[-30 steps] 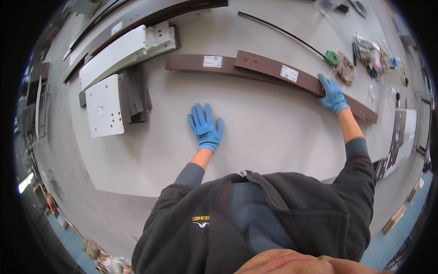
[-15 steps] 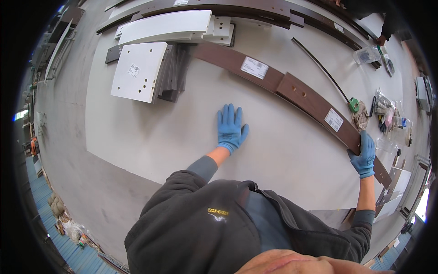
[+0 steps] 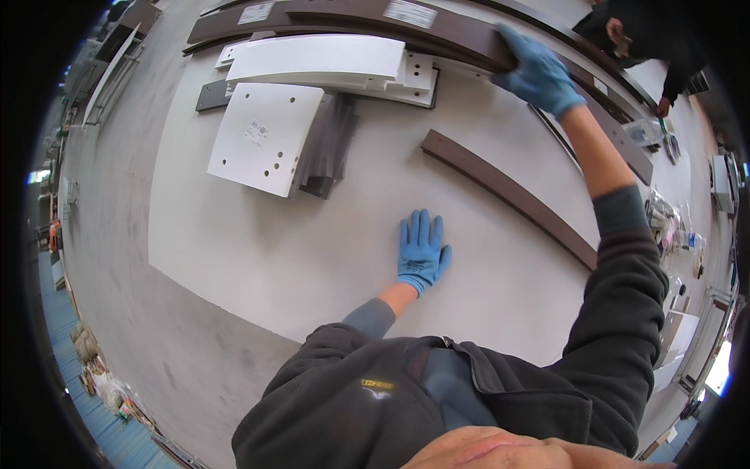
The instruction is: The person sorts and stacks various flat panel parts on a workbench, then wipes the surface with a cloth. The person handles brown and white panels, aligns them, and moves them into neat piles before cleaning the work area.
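My left hand (image 3: 421,252), in a blue glove, rests flat on the pale worktable (image 3: 328,266) with its fingers stretched out. At the far side, my right hand (image 3: 541,72), also gloved, grips the right end of a dark brown board (image 3: 461,35) with a white label. Its thumb is near the lower edge and its fingers are over the top. That board partly overlaps another labelled brown board (image 3: 219,26). A narrow brown board (image 3: 508,195) lies diagonally between my two arms.
White drilled panels (image 3: 273,141) stand in a row at the left, with long white boards (image 3: 320,59) behind them. Further brown boards (image 3: 625,144) lie to the far right. Another person (image 3: 648,39) works there, near plastic bags and small items (image 3: 680,227).
My right hand has swung from the near right to the far side, carrying the labelled brown boards there. A narrow brown board is now uncovered. My left hand is still flat on the table.
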A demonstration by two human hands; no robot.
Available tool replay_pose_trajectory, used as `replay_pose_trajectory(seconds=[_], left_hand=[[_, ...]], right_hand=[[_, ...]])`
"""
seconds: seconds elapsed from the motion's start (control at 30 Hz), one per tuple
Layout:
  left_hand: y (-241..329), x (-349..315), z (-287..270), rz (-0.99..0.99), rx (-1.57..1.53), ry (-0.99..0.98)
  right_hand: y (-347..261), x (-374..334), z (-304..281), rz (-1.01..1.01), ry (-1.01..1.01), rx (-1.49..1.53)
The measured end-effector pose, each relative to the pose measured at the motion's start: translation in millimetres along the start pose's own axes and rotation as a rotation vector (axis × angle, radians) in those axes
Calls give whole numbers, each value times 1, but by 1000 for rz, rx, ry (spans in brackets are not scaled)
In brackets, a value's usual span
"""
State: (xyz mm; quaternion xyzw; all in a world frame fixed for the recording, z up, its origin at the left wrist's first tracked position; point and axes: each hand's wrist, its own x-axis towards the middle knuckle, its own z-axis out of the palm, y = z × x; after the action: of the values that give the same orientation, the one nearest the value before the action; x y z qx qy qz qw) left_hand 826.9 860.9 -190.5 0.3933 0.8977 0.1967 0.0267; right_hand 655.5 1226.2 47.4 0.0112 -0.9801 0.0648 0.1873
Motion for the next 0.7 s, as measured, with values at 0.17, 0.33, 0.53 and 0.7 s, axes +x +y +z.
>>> replay_pose_trajectory(seconds=[0.17,0.33,0.53,0.7], left_hand=[[-2,0,0,4,-24,25],[-3,0,-2,-1,-63,29],[-2,0,-2,-8,-39,27],[-3,-1,-1,-1,-33,27]], right_hand=[[-79,115,59,114,-333,72],[-128,158,108,52,-379,91],[-124,160,130,-59,-270,113],[-131,174,134,-78,-239,127]])
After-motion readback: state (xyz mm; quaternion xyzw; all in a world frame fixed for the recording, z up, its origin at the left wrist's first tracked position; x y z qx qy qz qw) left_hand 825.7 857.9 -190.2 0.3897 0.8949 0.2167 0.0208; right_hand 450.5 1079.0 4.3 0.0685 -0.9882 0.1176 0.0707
